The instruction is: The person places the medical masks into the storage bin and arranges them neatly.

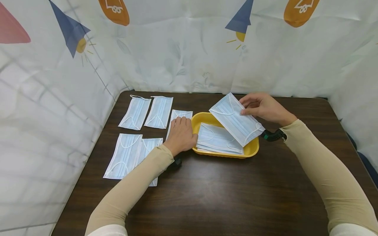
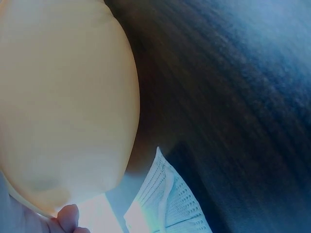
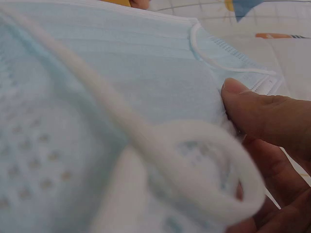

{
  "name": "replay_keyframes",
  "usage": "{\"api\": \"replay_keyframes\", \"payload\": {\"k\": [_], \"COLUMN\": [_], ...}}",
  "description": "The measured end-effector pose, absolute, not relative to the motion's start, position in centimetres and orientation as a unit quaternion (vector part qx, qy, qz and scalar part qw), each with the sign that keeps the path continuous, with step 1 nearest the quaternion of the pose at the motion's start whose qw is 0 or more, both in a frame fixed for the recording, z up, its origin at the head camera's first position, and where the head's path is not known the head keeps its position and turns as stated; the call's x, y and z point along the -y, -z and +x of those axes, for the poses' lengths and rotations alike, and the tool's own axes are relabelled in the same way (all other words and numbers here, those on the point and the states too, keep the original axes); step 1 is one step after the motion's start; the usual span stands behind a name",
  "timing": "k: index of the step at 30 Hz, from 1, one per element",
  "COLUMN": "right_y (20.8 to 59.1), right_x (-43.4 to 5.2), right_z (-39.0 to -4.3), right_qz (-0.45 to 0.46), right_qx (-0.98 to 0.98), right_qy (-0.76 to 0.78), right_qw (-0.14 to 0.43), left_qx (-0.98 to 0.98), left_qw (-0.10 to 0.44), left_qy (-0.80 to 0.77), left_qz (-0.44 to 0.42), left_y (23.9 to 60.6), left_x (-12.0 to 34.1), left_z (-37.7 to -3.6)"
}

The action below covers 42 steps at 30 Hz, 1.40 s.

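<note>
Right hand (image 1: pixel 265 108) pinches a face mask (image 1: pixel 236 118) above the yellow tray (image 1: pixel 253 149); the right wrist view shows thumb (image 3: pixel 262 114) on pleats. Left hand (image 1: pixel 180 135) lies flat, fingers straight, on a table mask (image 1: pixel 177 115) beside the tray.

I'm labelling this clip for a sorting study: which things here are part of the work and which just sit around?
In the work:
- lifted mask, pinched by the right hand
- yellow tray with stacked masks
- mask under the left hand
- laid-out masks

Just there:
- brown table
- patterned backdrop
</note>
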State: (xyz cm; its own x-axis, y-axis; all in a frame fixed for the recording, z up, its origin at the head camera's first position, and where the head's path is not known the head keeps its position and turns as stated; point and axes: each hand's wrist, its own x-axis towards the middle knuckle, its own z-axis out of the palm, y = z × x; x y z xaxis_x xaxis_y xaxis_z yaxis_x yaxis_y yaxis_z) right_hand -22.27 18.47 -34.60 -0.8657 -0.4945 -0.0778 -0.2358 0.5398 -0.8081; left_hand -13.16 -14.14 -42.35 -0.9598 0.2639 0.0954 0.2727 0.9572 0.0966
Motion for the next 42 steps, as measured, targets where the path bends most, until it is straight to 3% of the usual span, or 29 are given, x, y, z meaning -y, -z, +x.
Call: {"api": "replay_keyframes", "payload": {"k": [42], "right_y": [38.2], "right_x": [-12.3], "right_z": [-23.2], "right_qz": [-0.371], "right_qx": [-0.845], "right_qy": [0.296], "right_qw": [0.247], "left_qx": [0.99], "left_qw": [0.029], "left_qy": [0.049], "left_qz": [-0.127], "left_y": [42.8], "left_x": [14.2], "left_z": [-13.4]}}
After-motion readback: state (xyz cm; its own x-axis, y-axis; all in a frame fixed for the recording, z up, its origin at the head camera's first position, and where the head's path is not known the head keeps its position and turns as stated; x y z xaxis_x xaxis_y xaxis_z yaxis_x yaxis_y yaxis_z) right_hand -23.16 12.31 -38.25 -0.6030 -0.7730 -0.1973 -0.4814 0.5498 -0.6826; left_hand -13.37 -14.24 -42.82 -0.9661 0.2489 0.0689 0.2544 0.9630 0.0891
